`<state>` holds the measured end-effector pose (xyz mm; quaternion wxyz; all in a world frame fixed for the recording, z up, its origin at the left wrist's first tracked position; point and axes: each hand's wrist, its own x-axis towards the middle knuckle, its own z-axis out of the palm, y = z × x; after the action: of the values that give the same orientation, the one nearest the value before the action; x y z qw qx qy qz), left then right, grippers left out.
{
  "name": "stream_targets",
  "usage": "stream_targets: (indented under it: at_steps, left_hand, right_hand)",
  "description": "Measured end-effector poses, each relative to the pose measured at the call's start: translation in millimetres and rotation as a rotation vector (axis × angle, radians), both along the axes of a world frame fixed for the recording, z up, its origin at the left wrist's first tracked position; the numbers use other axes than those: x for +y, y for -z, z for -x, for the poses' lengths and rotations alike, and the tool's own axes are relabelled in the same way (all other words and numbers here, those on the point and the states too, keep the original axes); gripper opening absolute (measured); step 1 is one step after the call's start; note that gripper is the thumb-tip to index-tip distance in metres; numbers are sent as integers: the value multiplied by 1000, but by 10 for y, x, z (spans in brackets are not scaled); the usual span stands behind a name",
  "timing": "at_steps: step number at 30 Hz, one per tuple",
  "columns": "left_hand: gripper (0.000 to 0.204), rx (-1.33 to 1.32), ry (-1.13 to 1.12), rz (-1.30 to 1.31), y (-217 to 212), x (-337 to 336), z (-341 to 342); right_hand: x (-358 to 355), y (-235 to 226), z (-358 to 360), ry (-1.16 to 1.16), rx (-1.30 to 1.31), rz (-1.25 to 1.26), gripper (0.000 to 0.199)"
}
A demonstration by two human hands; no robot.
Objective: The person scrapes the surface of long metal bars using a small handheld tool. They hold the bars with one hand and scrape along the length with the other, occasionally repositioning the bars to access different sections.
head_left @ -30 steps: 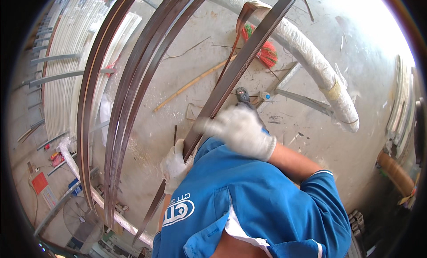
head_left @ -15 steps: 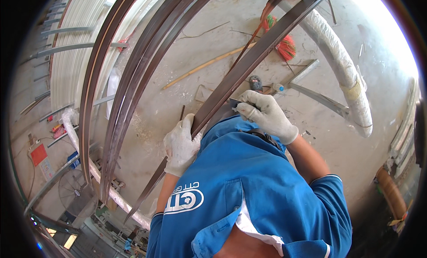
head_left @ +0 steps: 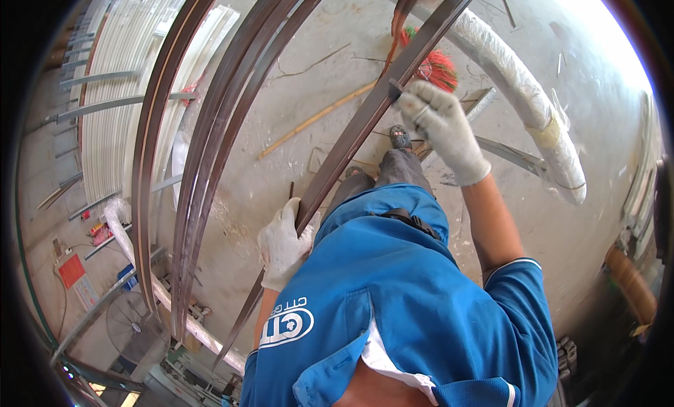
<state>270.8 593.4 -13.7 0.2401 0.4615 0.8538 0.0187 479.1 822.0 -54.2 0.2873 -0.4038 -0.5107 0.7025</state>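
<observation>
Your left grip (head_left: 282, 247) was wrapped around the brown bar (head_left: 358, 132), which ran just left of your right grip (head_left: 441, 130), pinching a small dark tool (head_left: 394, 90) against it. A slack left hold could have let the bar twist, making the tool slip.

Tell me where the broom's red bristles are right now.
In the head view, the red bristles are right of centre toward the top, just above the gloved right hand, showing beside the right edge of the long dark bar.
</observation>
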Motion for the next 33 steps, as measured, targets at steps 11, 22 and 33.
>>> stream_targets:
  at_steps: [11, 22, 33]
  left_hand:
    - [51, -29, -28, 52, -20, 25, 11]
    - [48, -28, -33, 18, 3, 8, 8]
    - [42, 14, -31, 31, 19, -1, -7]
  right_hand:
    - [335, 77, -271, 450, 35, -286, 28]
    - [676, -81, -241, 679, 90, -389, 39]
    - [1351, -832, -1406, 1024, 513, -667, 44]
